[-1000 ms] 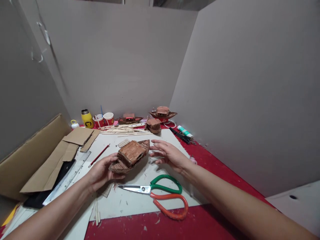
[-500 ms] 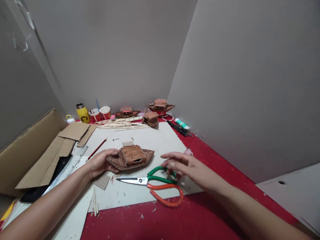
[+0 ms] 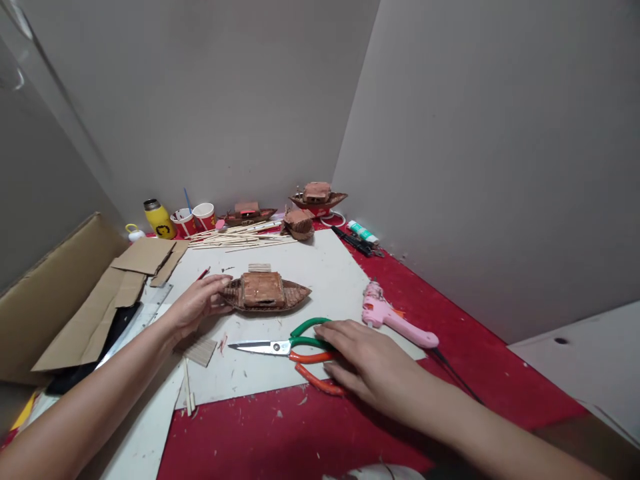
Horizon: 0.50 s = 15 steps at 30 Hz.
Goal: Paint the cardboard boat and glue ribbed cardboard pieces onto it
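A brown model boat with a roofed cabin stands on the white board. My left hand grips its left end between thumb and fingers. Nearer to me lies a pair of scissors with green and orange handles, blades pointing left. My right hand is over the handles, fingers on the green loop and thumb at the orange one, partly covering both. Right of the boat rests a pink glue gun. A small slatted wooden piece lies just behind the boat, and another slatted piece is below my left hand.
Thin wooden sticks are heaped at the back, near more model boats, paper cups and a yellow bottle. Cardboard pieces lie on the left. A glue tube sits at the back right, beside the wall.
My right hand has come down onto the scissor handles, revealing the pink glue gun. The boat has turned slightly, still in my left hand. The camera view has shifted a little.
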### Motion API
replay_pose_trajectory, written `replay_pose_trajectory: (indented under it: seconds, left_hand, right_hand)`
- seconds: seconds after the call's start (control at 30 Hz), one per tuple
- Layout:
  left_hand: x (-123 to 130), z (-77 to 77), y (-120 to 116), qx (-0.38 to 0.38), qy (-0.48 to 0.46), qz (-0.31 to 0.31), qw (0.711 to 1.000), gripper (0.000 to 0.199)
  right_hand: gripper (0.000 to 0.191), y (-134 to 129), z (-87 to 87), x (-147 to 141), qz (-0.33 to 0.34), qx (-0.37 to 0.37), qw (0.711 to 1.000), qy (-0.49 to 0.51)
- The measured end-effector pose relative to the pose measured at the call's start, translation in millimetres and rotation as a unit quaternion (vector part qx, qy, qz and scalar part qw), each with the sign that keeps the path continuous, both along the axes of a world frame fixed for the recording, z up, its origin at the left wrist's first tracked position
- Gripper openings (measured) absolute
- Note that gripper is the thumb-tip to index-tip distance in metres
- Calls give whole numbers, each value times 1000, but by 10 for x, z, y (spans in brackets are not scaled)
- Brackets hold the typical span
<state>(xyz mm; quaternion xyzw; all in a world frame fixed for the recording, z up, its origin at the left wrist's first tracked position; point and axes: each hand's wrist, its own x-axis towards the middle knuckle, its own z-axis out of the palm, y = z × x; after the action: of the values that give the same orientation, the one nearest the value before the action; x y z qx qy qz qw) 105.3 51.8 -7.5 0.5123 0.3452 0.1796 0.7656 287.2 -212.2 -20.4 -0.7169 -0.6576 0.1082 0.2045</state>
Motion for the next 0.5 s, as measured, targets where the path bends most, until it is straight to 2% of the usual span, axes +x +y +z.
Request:
replay_pose_trajectory:
  seconds: [0.13, 0.27, 0.5]
  left_hand:
    - [-82, -26, -37, 61, 7, -31, 998, 48]
    - [-115, -45, -76, 119, 22, -57, 991, 71]
    - [-102, -110, -67, 202, 17, -57, 978, 80]
  right_hand:
    - [35, 52, -24, -41, 27, -27, 996, -76]
    - [31, 128, 84, -67, 64, -76, 988, -119]
    - [19, 141, 242, -24, 78, -169, 971, -148]
